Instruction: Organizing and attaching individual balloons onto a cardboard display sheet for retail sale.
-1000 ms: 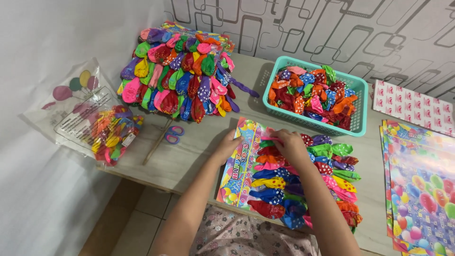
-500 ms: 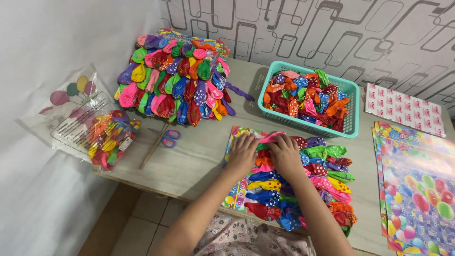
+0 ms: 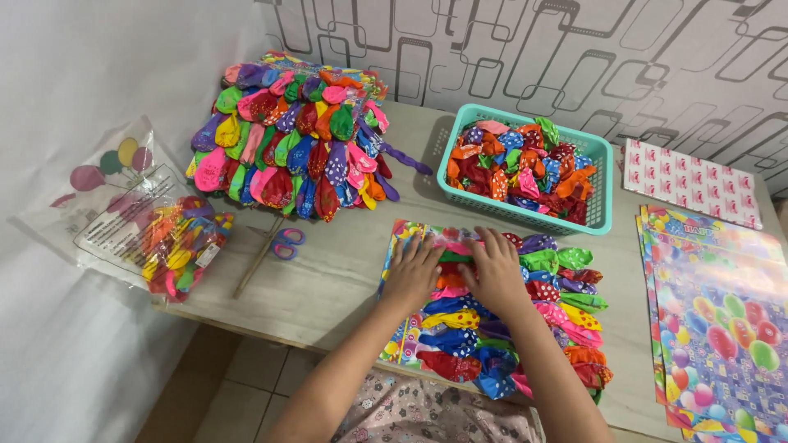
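Two hands (image 3: pixel 455 275) on rubbery balloons (image 3: pixel 492 328)

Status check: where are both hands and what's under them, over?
Left hand and right hand both flat, fingers spread, pressing the colourful printed card of rowed polka-dot balloons. Teal plastic basket of loose balloons just behind. Nothing between the hands.

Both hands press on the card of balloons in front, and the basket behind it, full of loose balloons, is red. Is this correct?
Not quite. The head view shows the basket is teal, not red. The rest holds: the left hand and right hand press on the card of balloons, and the basket behind holds loose balloons.
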